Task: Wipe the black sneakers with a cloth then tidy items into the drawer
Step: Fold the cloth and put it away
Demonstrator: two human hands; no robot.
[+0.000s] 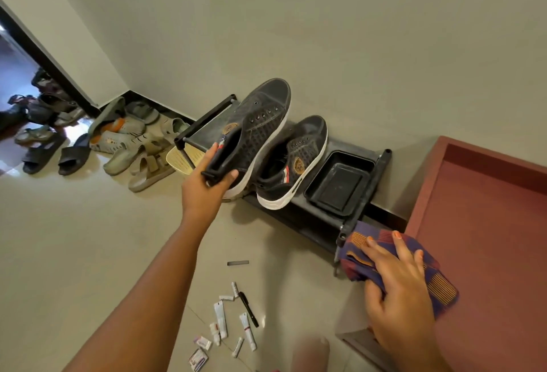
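Note:
Two black sneakers with white soles are at a low black shoe rack (319,223). My left hand (207,182) grips the heel of the left sneaker (260,126), which is tilted up off the rack. The second sneaker (299,164) rests on the rack beside it. My right hand (396,286) lies on a folded purple and orange striped cloth (438,283) at the corner of an open reddish-brown drawer (488,238). Small tubes (220,318), a black pen (248,309) and packets (198,358) lie scattered on the floor below.
A black plastic tray (340,182) sits on the rack's right end. Several sandals and slippers (124,140) are piled on the floor at the left, near a doorway. A small dark strip (238,263) lies on the pale tiles.

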